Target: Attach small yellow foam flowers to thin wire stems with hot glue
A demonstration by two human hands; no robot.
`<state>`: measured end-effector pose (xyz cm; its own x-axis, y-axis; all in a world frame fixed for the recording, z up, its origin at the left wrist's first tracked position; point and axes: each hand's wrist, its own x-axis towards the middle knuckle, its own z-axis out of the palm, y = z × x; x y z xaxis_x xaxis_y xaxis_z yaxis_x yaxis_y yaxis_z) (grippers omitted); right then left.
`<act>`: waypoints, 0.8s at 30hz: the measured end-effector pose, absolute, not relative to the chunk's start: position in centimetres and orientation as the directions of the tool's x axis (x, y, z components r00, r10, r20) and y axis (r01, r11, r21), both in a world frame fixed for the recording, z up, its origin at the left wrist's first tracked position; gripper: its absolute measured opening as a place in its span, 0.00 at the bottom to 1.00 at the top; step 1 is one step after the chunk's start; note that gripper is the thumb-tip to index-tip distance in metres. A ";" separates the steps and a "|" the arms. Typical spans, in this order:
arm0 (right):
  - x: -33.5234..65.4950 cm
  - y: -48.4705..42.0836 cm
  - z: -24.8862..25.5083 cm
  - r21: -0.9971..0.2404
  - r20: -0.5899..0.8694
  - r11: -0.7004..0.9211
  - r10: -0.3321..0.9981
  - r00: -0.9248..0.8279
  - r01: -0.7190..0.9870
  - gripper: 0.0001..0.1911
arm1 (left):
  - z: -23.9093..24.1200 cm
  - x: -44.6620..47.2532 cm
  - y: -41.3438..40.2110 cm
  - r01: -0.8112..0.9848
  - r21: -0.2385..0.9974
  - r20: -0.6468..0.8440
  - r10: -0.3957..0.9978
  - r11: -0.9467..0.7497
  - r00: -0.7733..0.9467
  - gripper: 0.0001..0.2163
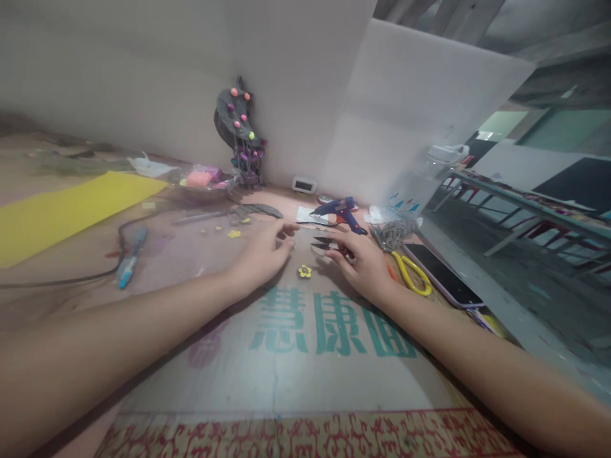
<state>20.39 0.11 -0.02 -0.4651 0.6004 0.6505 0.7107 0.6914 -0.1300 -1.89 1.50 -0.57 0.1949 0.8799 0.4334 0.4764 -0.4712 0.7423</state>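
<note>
My left hand (267, 251) is just above the table, left of the small yellow flower (304, 271). Its thumb and fingers are apart with nothing between them. Between the fingers of my right hand (363, 257) are dark-bladed scissors (323, 243), their parted tips pointing left. My palm hides the rest of them. The flower, with a dark patterned centre, lies flat on the table between my hands, touched by neither. Right of my wrist is a yellow loop handle (413, 275); I cannot tell whether it joins the blades.
A blue glue gun (341, 211) lies beyond my hands. Loose yellow flowers (233, 234), a blue pen (131, 261) and yellow sheet (81, 210) are left; a phone (443, 277) and a tub of grey coils (394, 235) right. A pompom-dotted grey crescent (233, 117) stands behind.
</note>
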 end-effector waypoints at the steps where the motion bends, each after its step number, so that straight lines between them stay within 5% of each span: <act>1: 20.4 0.1 0.0 -0.119 0.651 0.696 0.593 -0.474 0.708 0.14 | -0.6 -1.8 1.4 0.462 0.728 0.455 0.862 -0.506 0.226 0.13; 7: 20.3 0.0 0.0 -0.033 0.629 0.690 0.577 -0.522 0.723 0.14 | -0.5 -1.5 0.7 0.459 0.546 0.560 0.713 -0.701 0.422 0.10; 14: 20.1 -0.1 -0.3 0.062 0.631 0.703 0.523 -0.573 0.709 0.12 | 0.0 -1.5 0.3 0.511 0.589 0.495 0.779 -0.626 0.385 0.10; 24: 20.1 -0.1 -0.2 0.033 0.596 0.685 0.572 -0.564 0.728 0.14 | -0.1 -1.6 0.3 0.533 0.551 0.500 0.766 -0.642 0.405 0.12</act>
